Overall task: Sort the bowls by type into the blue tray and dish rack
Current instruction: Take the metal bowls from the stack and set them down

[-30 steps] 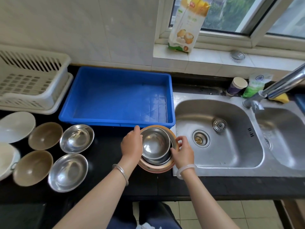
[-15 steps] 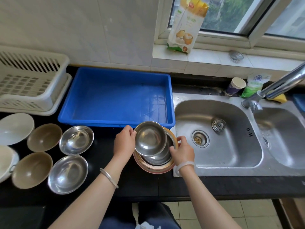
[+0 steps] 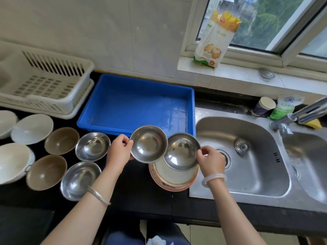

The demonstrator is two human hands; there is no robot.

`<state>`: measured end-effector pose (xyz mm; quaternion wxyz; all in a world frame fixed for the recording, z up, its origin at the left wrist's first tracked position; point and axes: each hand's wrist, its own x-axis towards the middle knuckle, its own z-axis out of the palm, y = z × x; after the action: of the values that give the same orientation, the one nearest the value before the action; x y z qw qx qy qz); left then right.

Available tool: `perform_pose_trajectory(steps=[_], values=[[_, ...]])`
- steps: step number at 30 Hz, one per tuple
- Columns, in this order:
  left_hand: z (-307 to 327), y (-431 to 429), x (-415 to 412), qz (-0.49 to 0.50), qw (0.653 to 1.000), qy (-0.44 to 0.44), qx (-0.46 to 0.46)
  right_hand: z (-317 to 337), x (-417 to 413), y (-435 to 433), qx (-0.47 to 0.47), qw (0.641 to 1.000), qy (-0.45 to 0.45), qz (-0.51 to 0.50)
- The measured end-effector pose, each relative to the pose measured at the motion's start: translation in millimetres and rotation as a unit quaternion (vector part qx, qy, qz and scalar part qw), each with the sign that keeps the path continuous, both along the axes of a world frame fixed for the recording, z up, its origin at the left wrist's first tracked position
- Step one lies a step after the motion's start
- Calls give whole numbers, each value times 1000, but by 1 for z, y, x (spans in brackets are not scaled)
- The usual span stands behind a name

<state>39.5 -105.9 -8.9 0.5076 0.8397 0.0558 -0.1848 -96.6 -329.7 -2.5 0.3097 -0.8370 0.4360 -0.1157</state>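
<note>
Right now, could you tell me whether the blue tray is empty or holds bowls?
Empty: the blue tray shows only its bare floor, with nothing inside.

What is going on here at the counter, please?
A person is sorting bowls. The left hand holds one steel bowl by its rim, and the right hand holds a second steel bowl, both above a stack of pale bowls beside the sink. No bowl is in the blue tray or dish rack yet. More bowls wait on the counter to the left.
</note>
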Motion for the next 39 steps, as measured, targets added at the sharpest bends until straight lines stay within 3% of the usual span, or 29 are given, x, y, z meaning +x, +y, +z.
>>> perform_pose_trajectory(steps=[10, 16, 20, 28, 39], values=[[1, 60, -43, 136, 990, 16, -27, 18, 61, 9, 64, 993, -10, 103], [-15, 90, -77, 181, 982, 41, -20, 11, 98, 50, 158, 970, 41, 182], [-28, 99, -91, 192, 979, 69, 7, -1, 114, 75, 166, 951, 104, 238], [-49, 103, -102, 172, 978, 106, 51, -16, 135, 109, 78, 927, 208, 301], [-64, 105, -101, 173, 977, 115, 53, -36, 145, 118, 7, 908, 283, 309]])
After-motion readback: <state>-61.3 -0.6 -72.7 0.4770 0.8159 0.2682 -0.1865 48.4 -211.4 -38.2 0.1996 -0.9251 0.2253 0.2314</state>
